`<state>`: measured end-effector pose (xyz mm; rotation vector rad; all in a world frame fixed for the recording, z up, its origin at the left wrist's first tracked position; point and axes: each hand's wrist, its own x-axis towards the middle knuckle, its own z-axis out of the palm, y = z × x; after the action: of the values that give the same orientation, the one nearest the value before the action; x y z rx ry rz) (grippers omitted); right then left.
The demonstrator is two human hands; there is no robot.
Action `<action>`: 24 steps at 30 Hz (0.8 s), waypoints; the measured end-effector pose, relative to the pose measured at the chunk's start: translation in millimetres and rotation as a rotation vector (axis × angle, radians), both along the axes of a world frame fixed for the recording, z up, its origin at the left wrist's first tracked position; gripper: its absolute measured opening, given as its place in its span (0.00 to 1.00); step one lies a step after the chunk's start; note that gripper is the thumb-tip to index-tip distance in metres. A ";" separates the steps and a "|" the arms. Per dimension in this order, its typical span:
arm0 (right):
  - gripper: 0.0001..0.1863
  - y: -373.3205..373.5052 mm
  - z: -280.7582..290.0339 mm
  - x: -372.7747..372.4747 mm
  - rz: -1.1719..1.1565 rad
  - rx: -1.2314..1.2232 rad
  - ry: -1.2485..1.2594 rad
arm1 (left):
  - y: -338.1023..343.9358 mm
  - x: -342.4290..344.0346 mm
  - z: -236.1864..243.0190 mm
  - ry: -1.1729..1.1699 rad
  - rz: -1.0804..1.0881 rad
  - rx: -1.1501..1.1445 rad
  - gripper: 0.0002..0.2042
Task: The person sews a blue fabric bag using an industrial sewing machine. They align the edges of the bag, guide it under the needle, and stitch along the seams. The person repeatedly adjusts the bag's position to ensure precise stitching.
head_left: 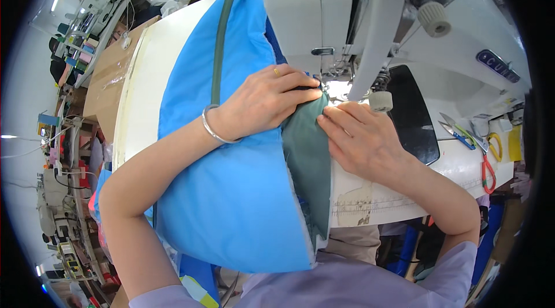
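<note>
A large piece of bright blue fabric (225, 209) drapes over the sewing table and down its front edge, with a dark green zipper or strip (218, 53) along its upper part. A dark green fabric panel (306, 157) lies against its right edge and runs up to the needle area (330, 74) of a white sewing machine (306, 7). My left hand (269, 100) lies across the blue fabric, its fingertips pinching the green fabric's edge just left of the needle. Close in front of the needle, my right hand (361, 137) pinches the same panel's right edge, fingers bent together.
Thread snips (459, 137) and red-handled scissors (487, 172) lie at the table's right, beside yellow scissor handles (495, 147). A black plate (411, 114) is set beneath the machine arm. Cardboard (107, 91) adjoins the table's left edge; other sewing machines (92, 7) stand beyond.
</note>
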<state>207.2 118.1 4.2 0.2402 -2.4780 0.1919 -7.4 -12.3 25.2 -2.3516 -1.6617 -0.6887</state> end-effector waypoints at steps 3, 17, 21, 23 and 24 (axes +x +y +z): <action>0.20 -0.4 0.8 -0.2 0.003 0.008 -0.001 | -1.0 -1.4 -1.0 -0.052 -0.002 -0.048 0.15; 0.19 0.5 0.3 0.0 -0.018 0.035 0.010 | 5.3 -9.4 -8.8 -0.055 -0.037 0.010 0.15; 0.20 0.7 -0.5 0.2 -0.045 0.047 -0.004 | 6.3 -10.1 -5.0 -0.025 -0.002 -0.034 0.17; 0.20 0.2 -1.1 -1.3 -0.046 0.055 -0.002 | 6.4 -14.6 -4.8 -0.018 0.006 -0.041 0.17; 0.20 -0.2 -0.3 -1.0 -0.047 0.055 0.002 | 6.5 -16.5 -0.9 -0.018 0.018 -0.101 0.18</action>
<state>206.2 117.8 3.9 0.2045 -2.4864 0.1043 -23.9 -5.8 24.3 -2.4021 -1.7624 -0.6381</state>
